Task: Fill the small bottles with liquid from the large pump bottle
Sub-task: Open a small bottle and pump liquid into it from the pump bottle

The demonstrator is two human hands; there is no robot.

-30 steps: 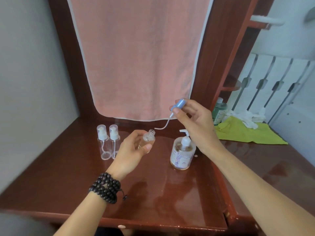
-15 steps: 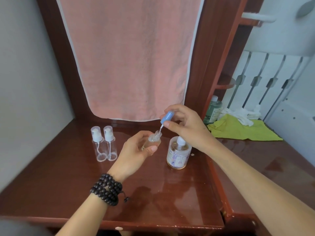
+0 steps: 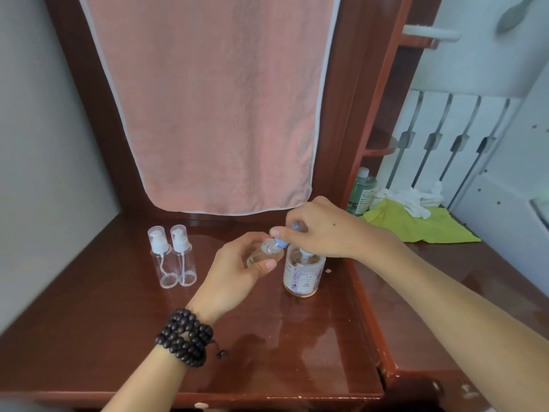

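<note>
**Ana:** Centre of the frame, just right of middle, the left hand (image 3: 237, 275) is curled around a small bottle (image 3: 265, 257), thumb across the front, and the bottle is tilted with its open neck toward the right.

**Ben:** And the right hand (image 3: 323, 230) is directly above it, fingertips pinching a blue pump cap (image 3: 282, 241) that sits right at that neck. I cannot tell whether the cap is seated on the threads or only touching them.

**Ana:** Some pale liquid shows inside the small bottle. Just right of it and lower, the large pump bottle (image 3: 302, 273) stands upright on the dark red table (image 3: 118, 322), its white pump head partly hidden under the right hand.

**Ben:** Over at centre left, two clear bottles (image 3: 172, 257) stand side by side, touching or nearly so, both with white pumps under clear caps. They look empty, dip tubes coiled at the bottom.

**Ana:** A dark bead bracelet (image 3: 185, 337) wraps the left wrist in the lower middle.

**Ben:** Up top, a pink towel (image 3: 214, 99) hangs over most of the back panel. At the right edge, a green cloth (image 3: 416, 224) lies with white fabric (image 3: 410, 199) on it, and a green bottle (image 3: 361, 191) stands just to their left.
</note>
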